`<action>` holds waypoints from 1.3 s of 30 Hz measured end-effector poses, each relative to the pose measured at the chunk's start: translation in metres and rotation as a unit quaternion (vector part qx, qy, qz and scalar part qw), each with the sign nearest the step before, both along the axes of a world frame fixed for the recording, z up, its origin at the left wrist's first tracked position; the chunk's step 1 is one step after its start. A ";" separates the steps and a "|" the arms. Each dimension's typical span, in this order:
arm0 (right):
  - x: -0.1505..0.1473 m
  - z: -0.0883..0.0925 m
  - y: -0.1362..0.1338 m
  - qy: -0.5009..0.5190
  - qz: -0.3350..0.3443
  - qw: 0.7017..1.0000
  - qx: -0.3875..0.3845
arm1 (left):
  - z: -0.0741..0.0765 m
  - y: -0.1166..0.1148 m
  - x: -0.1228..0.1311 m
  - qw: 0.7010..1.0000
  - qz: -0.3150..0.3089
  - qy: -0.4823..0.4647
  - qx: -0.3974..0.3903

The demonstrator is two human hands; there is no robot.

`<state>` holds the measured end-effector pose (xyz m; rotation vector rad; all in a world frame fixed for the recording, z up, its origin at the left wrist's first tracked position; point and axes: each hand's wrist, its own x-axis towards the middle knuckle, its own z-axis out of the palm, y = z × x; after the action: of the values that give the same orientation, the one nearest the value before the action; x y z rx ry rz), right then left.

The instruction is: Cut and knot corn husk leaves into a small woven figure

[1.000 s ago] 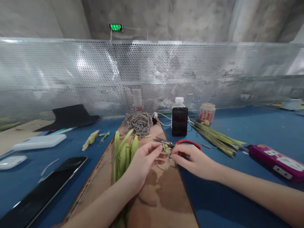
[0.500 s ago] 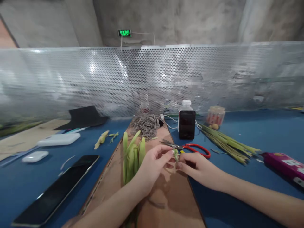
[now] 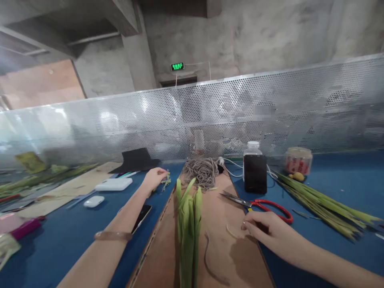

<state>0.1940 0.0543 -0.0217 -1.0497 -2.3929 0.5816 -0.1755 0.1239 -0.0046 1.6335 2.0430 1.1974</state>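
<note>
My left hand (image 3: 155, 178) reaches to the far left of the cardboard strip. Its fingertips are closed at a small green sprig (image 3: 166, 181) over the blue tabletop. My right hand (image 3: 267, 232) rests near the strip's right edge, thumb and fingers pinched together; whether anything is between them I cannot make out. Just beyond it lie red-handled scissors (image 3: 271, 208), blades towards the left. A bundle of folded green leaves (image 3: 189, 228) lies lengthwise on the cardboard strip (image 3: 222, 216). A grey cord piece (image 3: 210, 262) and a pale thin scrap (image 3: 231, 231) are to its right.
A heap of grey cord (image 3: 201, 172) sits at the strip's far end. Behind the scissors, a black phone (image 3: 255, 174) leans on a white bottle (image 3: 253, 148). Green stalks (image 3: 324, 206) and a jar (image 3: 298, 160) are at right. A white case (image 3: 114, 184) lies at left.
My hands were together over the cardboard, fingering a small green piece. The left hand has moved away to the far left; the right stays near the scissors. The view has shifted left and tilted.
</note>
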 end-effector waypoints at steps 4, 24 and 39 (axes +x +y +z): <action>0.001 -0.005 0.000 -0.018 0.003 1.000 0.022 | -0.017 0.002 -0.019 0.996 0.048 0.067 -0.027; 0.002 -0.002 -0.018 -0.071 0.128 0.968 0.203 | -0.009 -0.032 -0.008 0.938 -0.029 0.344 0.006; -0.009 -0.012 -0.007 -0.104 0.048 0.964 0.240 | -0.031 -0.044 0.083 0.893 -0.137 0.428 0.003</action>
<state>0.1850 0.0473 -0.0337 -0.8135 -2.5865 -0.0924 -0.0925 0.0798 -0.0353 2.6611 2.0817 0.3823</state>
